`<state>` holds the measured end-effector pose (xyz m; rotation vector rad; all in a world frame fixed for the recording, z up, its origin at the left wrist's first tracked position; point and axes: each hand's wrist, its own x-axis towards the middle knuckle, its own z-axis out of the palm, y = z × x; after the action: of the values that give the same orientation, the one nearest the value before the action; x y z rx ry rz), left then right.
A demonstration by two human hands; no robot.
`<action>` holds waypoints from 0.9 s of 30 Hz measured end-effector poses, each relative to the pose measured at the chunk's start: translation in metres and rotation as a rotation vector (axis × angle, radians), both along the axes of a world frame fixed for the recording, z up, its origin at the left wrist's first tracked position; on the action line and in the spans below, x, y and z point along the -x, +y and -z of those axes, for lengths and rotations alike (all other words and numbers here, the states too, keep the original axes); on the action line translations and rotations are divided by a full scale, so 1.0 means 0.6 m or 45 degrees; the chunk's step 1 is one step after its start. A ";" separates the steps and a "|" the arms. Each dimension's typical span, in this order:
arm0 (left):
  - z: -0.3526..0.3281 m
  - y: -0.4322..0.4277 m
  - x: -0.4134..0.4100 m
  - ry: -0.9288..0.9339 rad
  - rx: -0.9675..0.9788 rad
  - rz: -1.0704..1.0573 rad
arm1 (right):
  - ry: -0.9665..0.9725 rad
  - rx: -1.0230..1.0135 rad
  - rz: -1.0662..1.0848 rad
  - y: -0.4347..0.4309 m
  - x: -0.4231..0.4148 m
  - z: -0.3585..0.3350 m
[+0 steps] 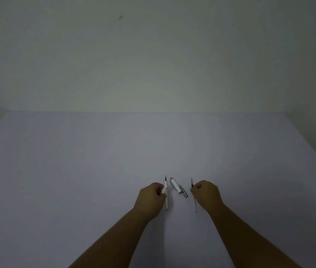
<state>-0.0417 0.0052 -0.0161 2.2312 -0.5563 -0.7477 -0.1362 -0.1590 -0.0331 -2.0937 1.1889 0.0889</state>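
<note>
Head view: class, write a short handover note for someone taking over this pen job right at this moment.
Left hand: grips a white pen section, with its dark tip pointing away from the person.
Right hand: pinches a thin refill, with its dark tip also pointing away.
White barrel: has a silver clip and lies loose on the table between the hands, touching neither.
Done: the pen is in separate pieces.
Left: probably fitting the refill and the sections together. Nothing is joined yet.
</note>
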 end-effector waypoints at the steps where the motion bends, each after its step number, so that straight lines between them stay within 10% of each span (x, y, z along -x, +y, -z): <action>1: 0.001 0.002 -0.001 -0.002 0.000 -0.011 | 0.009 0.012 -0.002 0.002 -0.001 0.003; 19: 0.006 0.029 -0.017 0.018 0.053 -0.181 | -0.178 0.123 0.071 0.037 -0.024 -0.001; 27: 0.003 0.041 -0.021 0.029 0.022 -0.221 | 0.146 0.186 -0.252 0.113 -0.085 0.023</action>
<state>-0.0292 0.0297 -0.0178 2.2187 -0.3513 -0.6752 -0.0850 -0.0912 -0.0470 -2.3589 1.0787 0.2222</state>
